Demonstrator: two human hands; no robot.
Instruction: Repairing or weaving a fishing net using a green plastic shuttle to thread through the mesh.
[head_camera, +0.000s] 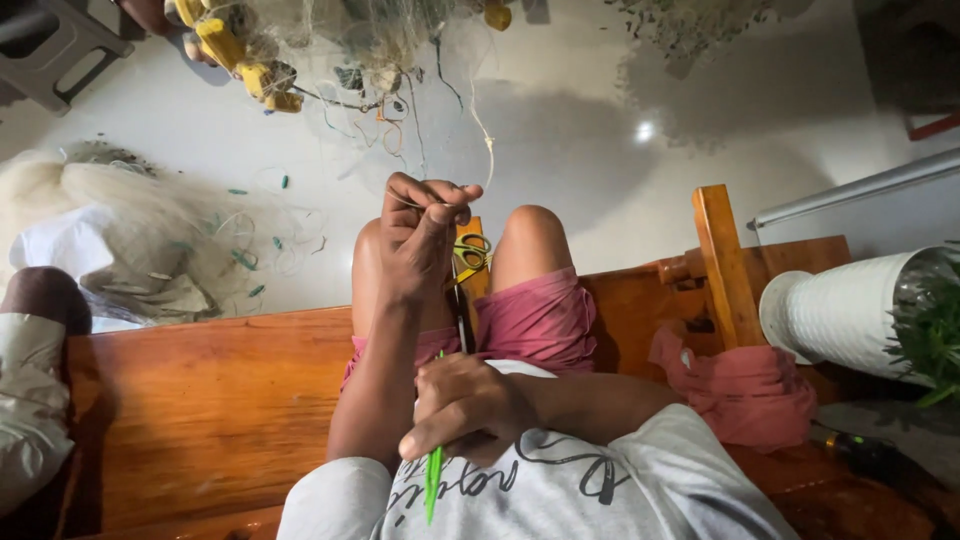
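Left hand (420, 235) fingers pinched shut on thin net line (487, 150) running up from fingertips. Right hand (462, 408) closed around green netting needle (433, 485), tip pointing below fingers.

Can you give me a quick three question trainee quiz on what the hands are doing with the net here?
1. True or false: the right hand holds a green netting needle.
2. What does the left hand pinch? A) a pale line B) the white pot C) the pink cloth
3. Fill in: the yellow-handled scissors lie between the person's ____.

Key: 1 true; 2 A; 3 knees.
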